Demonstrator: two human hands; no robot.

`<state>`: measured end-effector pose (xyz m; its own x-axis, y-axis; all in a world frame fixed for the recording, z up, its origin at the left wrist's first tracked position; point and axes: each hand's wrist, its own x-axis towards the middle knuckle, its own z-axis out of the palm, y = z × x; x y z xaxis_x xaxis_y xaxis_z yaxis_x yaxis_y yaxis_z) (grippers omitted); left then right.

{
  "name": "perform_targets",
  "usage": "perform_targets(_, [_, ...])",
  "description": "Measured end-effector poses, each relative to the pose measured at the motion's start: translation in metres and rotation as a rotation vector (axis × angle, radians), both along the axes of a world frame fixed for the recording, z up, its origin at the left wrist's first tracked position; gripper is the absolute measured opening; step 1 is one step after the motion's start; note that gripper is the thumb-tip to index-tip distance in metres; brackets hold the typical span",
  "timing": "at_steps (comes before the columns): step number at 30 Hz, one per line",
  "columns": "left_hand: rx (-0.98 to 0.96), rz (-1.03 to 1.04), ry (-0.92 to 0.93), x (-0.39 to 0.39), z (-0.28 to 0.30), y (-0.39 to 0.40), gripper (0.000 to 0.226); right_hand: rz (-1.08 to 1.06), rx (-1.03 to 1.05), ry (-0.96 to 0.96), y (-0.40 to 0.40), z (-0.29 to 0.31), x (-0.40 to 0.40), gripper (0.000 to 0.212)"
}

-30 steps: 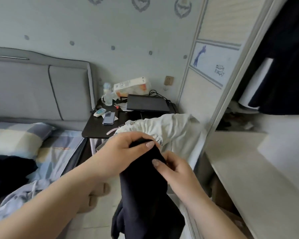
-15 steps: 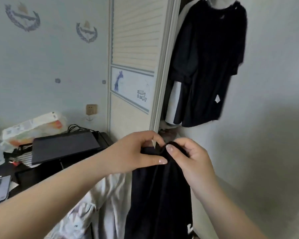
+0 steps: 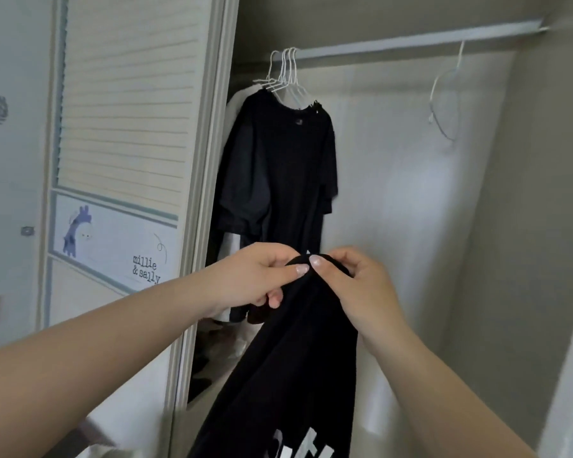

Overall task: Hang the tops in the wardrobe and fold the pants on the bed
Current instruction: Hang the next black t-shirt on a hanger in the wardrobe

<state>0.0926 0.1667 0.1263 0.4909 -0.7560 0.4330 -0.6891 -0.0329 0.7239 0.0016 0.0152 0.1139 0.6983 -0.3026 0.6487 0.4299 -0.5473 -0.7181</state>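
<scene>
Black top (image 3: 288, 358) bunched at its upper edge, pinched by left hand (image 3: 255, 279) and right hand (image 3: 354, 285) side by side, rest hanging down. Empty hanger (image 3: 444, 97) on the rail (image 3: 411, 41) sits up and right of both hands, right hand nearer. Hung tops (image 3: 278, 166) are straight ahead.

A wardrobe door panel (image 3: 113, 239) is showing the words "millie & sally"; white lettering on the held black top (image 3: 288, 375) is running out of view, unreadable.
</scene>
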Motion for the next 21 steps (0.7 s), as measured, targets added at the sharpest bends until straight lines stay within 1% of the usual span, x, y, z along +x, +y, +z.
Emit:
perform_targets(3, [-0.086, 0.01, 0.0, 0.013, 0.024, -0.028, 0.027, -0.015, -0.035, -0.062, -0.021, 0.027, 0.01, 0.01])
perform_targets(6, [-0.177, 0.048, -0.037, 0.025, 0.039, -0.054, 0.033, -0.033, -0.067, -0.089, -0.04, 0.049, 0.02, 0.008])
perform_targets(7, [-0.232, 0.064, -0.056, 0.031, 0.046, -0.064, 0.032, -0.039, -0.079, -0.098, -0.048, 0.058, 0.024, 0.007])
perform_targets(9, [-0.344, 0.107, -0.083, 0.039, 0.055, -0.078, 0.023, -0.036, -0.112, -0.087, -0.058, 0.072, 0.031, 0.007])
perform_targets(10, [-0.39, 0.119, -0.105, 0.042, 0.061, -0.087, 0.025, -0.046, -0.144, -0.077, -0.065, 0.079, 0.034, 0.007])
perform_targets(12, [-0.456, 0.117, -0.117, 0.048, 0.068, -0.103, 0.031, -0.11, -0.214, -0.061, -0.074, 0.093, 0.037, 0.008])
perform_targets(13, [-0.481, 0.112, -0.109, 0.051, 0.071, -0.112, 0.031, -0.168, -0.256, -0.084, -0.08, 0.101, 0.038, 0.008])
perform_targets(15, [-0.514, 0.096, -0.086, 0.056, 0.08, -0.128, 0.028, -0.323, -0.334, -0.207, -0.096, 0.126, 0.038, 0.004])
perform_targets(17, [-0.547, 0.083, -0.05, 0.063, 0.089, -0.143, 0.027, -0.447, -0.377, -0.328, -0.113, 0.157, 0.038, 0.022])
perform_targets(18, [-0.57, 0.071, -0.021, 0.067, 0.094, -0.151, 0.027, -0.495, -0.371, -0.348, -0.123, 0.174, 0.038, 0.031])
perform_targets(21, [-0.615, 0.029, 0.076, 0.081, 0.115, -0.172, 0.03, -0.621, -0.327, -0.292, -0.148, 0.221, 0.045, 0.054])
